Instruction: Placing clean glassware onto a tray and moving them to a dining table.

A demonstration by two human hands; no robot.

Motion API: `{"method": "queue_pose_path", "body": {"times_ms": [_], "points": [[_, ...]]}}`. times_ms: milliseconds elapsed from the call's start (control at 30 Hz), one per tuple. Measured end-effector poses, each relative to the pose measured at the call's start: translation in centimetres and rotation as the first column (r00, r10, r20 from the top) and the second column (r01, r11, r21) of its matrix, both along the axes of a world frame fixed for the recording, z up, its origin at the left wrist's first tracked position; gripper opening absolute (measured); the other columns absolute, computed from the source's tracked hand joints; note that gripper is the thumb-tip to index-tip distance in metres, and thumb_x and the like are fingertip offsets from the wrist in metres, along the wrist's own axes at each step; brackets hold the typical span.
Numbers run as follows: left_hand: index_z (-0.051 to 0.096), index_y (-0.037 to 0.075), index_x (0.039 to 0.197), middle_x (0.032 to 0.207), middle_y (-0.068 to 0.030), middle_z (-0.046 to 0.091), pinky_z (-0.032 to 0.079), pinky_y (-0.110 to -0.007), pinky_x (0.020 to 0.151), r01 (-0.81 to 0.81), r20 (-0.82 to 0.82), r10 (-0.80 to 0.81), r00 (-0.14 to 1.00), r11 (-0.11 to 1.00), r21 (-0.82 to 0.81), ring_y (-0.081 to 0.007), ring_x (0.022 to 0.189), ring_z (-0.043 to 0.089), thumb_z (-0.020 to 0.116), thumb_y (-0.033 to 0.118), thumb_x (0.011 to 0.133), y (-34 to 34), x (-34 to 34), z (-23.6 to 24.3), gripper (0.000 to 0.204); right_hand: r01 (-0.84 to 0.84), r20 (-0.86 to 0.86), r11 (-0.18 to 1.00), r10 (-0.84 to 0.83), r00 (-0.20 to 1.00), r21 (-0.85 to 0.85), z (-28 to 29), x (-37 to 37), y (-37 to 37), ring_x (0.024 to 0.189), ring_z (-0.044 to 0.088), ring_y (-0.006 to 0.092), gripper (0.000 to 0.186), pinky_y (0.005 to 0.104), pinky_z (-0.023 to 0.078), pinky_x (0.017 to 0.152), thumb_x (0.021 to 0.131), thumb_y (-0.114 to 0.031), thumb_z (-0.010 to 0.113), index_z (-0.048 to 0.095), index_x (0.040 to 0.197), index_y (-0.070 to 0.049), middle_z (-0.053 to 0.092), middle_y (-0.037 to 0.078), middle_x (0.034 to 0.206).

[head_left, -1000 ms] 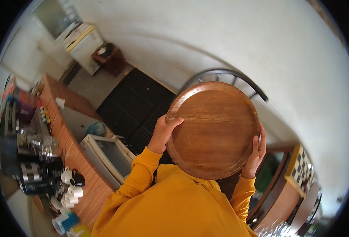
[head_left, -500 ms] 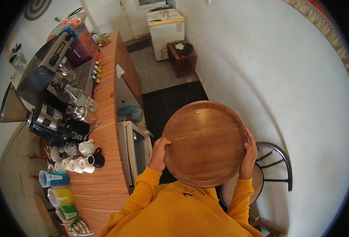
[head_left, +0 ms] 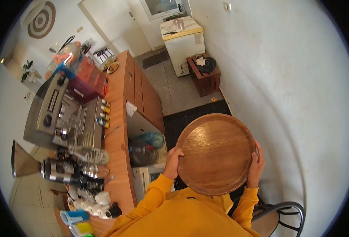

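Observation:
A round brown wooden tray (head_left: 217,154) with a raised rim is held up in front of my body, its face toward me. Nothing lies on it. My left hand (head_left: 173,162) grips the left edge, its thumb over the rim. On the opposite edge my right hand (head_left: 256,166) is closed round the rim, thumb on the near side and fingers reaching behind. The tray hides most of the fingers underneath. Both forearms are in yellow sleeves.
On my left runs a wooden counter (head_left: 118,158) with an espresso machine (head_left: 50,106), a coffee grinder (head_left: 60,170), white cups (head_left: 90,207) and coloured pitchers (head_left: 75,217). A chair (head_left: 297,205) stands at lower right by the wall. Ahead are a wooden crate (head_left: 204,81) and a white chest freezer (head_left: 186,49).
The view has shifted forward along the counter, with the chair and cups now lower in the picture. Both hands keep hold of the tray, which appears slightly farther right and lower.

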State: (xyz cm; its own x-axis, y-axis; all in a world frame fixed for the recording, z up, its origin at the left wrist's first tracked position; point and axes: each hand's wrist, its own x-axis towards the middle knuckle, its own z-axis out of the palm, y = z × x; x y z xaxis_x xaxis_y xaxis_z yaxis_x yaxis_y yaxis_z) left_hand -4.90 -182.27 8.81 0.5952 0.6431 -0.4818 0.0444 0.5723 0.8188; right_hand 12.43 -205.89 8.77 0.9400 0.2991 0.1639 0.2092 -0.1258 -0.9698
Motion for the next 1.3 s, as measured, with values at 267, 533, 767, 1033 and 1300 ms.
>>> {"method": "queue_pose_path", "body": {"times_ms": [267,533,767,1033,1300], "points": [[0.056,0.005,0.089,0.092,-0.0011,0.055,0.043,-0.027,0.081,-0.122,0.067,0.132,0.989,0.984,-0.127,-0.0121,0.084,0.051,0.050,0.017,0.089,11.6,8.9,0.2,0.014,-0.112,-0.095,0.994,0.113,0.989,0.013,3.3,10.3,14.2,0.122,0.052,0.0209,0.043,0.0327,0.037,0.104,0.093,-0.003,0.039,0.050,0.134,0.002,0.056,0.013,0.132],[0.054,0.006,0.083,0.084,0.0019,0.051,0.041,-0.025,0.074,-0.272,0.051,0.278,0.959,0.957,-0.100,-0.0098,0.080,0.049,0.051,0.017,0.088,27.5,16.8,-1.6,0.013,-0.200,-0.056,0.978,0.197,0.979,-0.064,2.4,19.6,32.5,0.128,0.047,0.0234,0.044,0.0340,0.033,0.109,0.094,-0.009,0.037,0.049,0.135,0.003,0.052,0.014,0.137],[0.057,0.006,0.084,0.082,0.0029,0.050,0.040,-0.024,0.073,-0.306,0.031,0.308,0.951,0.950,-0.057,-0.0095,0.078,0.048,0.055,0.019,0.087,43.9,24.4,-1.8,0.014,-0.219,-0.085,0.976,0.217,0.972,-0.012,1.8,28.2,47.7,0.129,0.045,0.0228,0.043,0.0333,0.032,0.109,0.095,-0.011,0.039,0.049,0.135,0.002,0.051,0.013,0.138],[0.058,-0.003,0.121,0.117,-0.0077,0.062,0.041,-0.028,0.095,-0.272,-0.082,0.292,0.953,0.943,0.192,-0.0148,0.107,0.055,0.054,0.038,0.098,57.1,34.7,-0.7,0.047,-0.228,-0.181,0.965,0.249,0.951,0.129,-1.1,38.4,64.0,0.130,0.044,0.0219,0.043,0.0322,0.030,0.110,0.096,-0.014,0.041,0.050,0.135,0.002,0.050,0.011,0.139],[0.058,-0.004,0.119,0.117,-0.0088,0.061,0.045,-0.030,0.090,-0.303,-0.132,0.339,0.932,0.924,0.233,-0.0168,0.104,0.057,0.056,0.041,0.097,69.2,45.3,-5.2,0.050,-0.413,-0.126,0.910,0.414,0.902,0.035,-7.1,52.7,78.9,0.125,0.048,0.0239,0.037,0.0319,0.032,0.107,0.096,-0.011,0.041,0.053,0.130,-0.002,0.055,0.012,0.132]]}}
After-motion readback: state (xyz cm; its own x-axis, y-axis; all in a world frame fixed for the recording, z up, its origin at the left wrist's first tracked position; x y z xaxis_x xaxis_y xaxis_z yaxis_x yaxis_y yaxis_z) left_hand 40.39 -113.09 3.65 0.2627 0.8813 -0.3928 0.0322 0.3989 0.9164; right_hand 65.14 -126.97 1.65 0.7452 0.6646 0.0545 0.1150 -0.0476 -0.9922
